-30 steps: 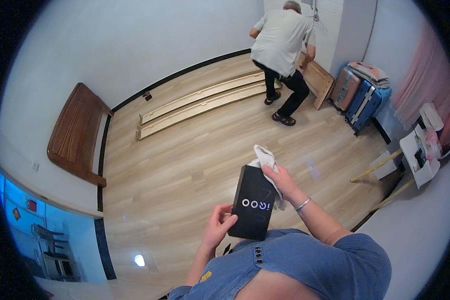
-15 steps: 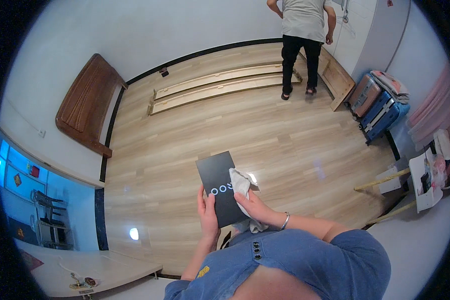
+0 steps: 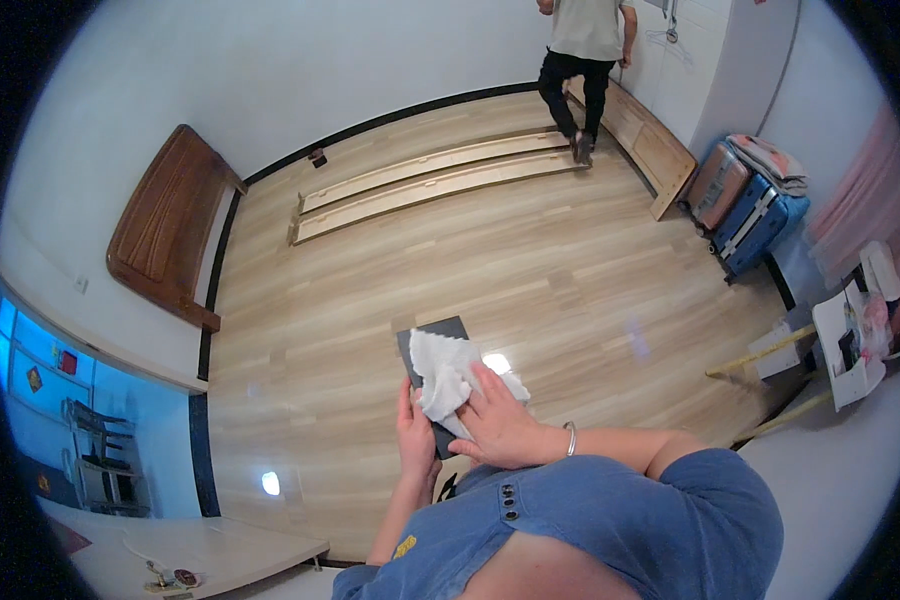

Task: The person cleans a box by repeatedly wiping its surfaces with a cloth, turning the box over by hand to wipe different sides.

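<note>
A flat black box is tilted in front of my chest, above the floor. My left hand grips its left edge, with the fingers partly hidden beneath. Over most of the box's face lies a crumpled white cloth, which hides the pale marking there. My right hand, with a silver bangle at the wrist, presses the cloth onto the box, its fingers laid over the fabric. A loose end of the cloth hangs out past the right fingers.
Long wooden bed rails lie across the wood floor, near a walking person. A carved brown headboard leans at the left wall. Suitcases and a white stand are on the right; a white door is lower left.
My right hand has moved the cloth left and spread it over the box's face, covering the marking. My left hand keeps its hold. The other person has stepped farther away.
</note>
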### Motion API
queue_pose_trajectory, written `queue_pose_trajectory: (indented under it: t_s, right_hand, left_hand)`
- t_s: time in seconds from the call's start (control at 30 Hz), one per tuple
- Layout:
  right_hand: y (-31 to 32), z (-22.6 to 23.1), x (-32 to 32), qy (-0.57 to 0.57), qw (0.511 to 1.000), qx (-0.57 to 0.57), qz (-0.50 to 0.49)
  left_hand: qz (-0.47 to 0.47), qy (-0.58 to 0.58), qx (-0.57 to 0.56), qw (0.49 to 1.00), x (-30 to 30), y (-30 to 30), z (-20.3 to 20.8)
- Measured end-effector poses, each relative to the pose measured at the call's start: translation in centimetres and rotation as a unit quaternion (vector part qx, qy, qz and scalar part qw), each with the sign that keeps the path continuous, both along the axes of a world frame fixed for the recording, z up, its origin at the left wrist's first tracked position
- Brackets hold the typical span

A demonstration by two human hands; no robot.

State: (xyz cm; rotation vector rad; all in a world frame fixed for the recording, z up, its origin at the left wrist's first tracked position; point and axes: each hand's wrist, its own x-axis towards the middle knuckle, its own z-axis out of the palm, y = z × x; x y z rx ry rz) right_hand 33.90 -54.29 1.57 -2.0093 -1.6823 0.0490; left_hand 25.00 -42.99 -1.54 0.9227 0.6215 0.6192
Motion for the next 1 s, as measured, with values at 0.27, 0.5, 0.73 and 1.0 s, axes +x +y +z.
queue_pose_trajectory:
  t_s: [0.27, 0.5, 0.73, 1.0]
  right_hand:
    - [0.2, 0.1, 0.4, -0.046, 0.997, -0.032, 0.062]
    - [3.2, -0.1, 3.2, -0.013, 0.998, -0.034, 0.042]
    - [5.0, 2.5, 6.3, 0.148, 0.965, -0.208, -0.062]
    - [3.1, 2.2, 9.6, 0.331, 0.921, -0.204, 0.033]
  left_hand:
    - [-0.051, -0.002, -0.021, 0.998, -0.3, -0.5, -0.9]
    - [-0.074, 0.067, -0.04, 0.994, -1.2, -0.8, 0.7]
    - [-0.159, 0.116, 0.041, 0.979, -2.2, -1.4, 0.7]
    - [-0.211, 0.067, 0.039, 0.974, -1.6, -1.4, 1.1]
